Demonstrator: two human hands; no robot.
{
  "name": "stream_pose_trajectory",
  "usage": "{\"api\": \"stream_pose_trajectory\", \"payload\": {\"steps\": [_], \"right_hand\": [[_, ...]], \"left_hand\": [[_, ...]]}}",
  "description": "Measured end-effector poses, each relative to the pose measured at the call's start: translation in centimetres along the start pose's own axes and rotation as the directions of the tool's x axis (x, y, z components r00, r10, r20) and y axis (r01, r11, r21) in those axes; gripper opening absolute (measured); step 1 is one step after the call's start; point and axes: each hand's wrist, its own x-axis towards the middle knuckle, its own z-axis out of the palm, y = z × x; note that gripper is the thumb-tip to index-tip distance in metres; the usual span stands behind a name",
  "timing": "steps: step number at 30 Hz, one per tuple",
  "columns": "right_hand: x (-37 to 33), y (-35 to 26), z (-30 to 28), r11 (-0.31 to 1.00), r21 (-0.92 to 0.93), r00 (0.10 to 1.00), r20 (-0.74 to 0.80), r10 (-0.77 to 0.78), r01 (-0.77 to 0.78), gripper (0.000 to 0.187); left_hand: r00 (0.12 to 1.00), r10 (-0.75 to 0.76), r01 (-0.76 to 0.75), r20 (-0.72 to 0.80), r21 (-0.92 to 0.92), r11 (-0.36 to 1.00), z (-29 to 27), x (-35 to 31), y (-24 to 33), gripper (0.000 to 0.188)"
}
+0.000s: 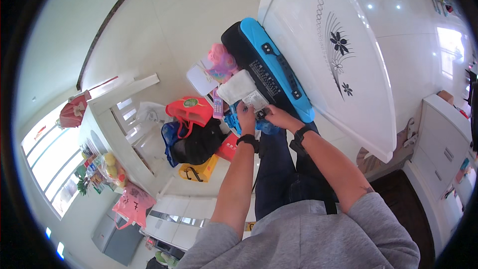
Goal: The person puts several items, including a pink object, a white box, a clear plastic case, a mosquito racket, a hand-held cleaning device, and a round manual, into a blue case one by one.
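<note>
My left hand [245, 119] and my right hand [280, 118] are close together in front of my legs, fingers curled inward. Just beyond the fingertips, between the hands, is a flat pale grey patterned piece [255, 100]. Something small and dark shows between them, too small to name. Blue plastic pieces [231, 119] lie against my left hand's outer side. A folded white cloth [236, 87] lies beyond, with a pink and purple toy phone [217, 105] to its left. What exactly the fingers grip is hidden.
A black case with a blue side and handle [276, 69] stands beyond my right hand, beside a white flower-patterned panel [338, 60]. A pink plush toy [221, 62], red bag [191, 112], black bag [201, 144] and yellow box [200, 169] lie to the left.
</note>
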Motion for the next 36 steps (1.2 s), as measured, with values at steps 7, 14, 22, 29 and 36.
{"api": "stream_pose_trajectory", "payload": {"steps": [7,14,22,29,36], "right_hand": [[-5.5,3.9,-6.0,0.994,0.023,0.986,0.124,-0.109,0.107,0.029],[-11.6,3.3,-7.6,0.999,0.005,0.974,0.222,0.043,-0.045,0.025],[-12.9,10.8,-9.7,0.914,-0.404,0.936,0.331,0.118,0.028,0.024],[-15.1,9.3,-13.1,0.811,-0.559,0.894,0.435,0.106,0.176,0.022],[-16.5,6.7,-5.3,0.631,-0.766,0.929,0.133,0.345,-0.124,0.031]], "left_hand": [[0.880,-0.213,0.290,0.425,-0.124,0.949,-9.1,-5.8,2.3,0.028],[0.917,-0.295,0.350,0.268,-0.188,0.918,-19.9,-16.7,-2.4,0.025],[0.827,-0.503,0.556,0.251,-0.238,0.796,-22.6,-29.9,-9.2,0.026],[0.937,-0.346,0.319,0.052,-0.535,0.782,-22.2,-40.4,-15.8,0.027],[0.919,-0.371,0.215,-0.136,-0.618,0.757,-21.3,-51.8,-24.4,0.029]]}}
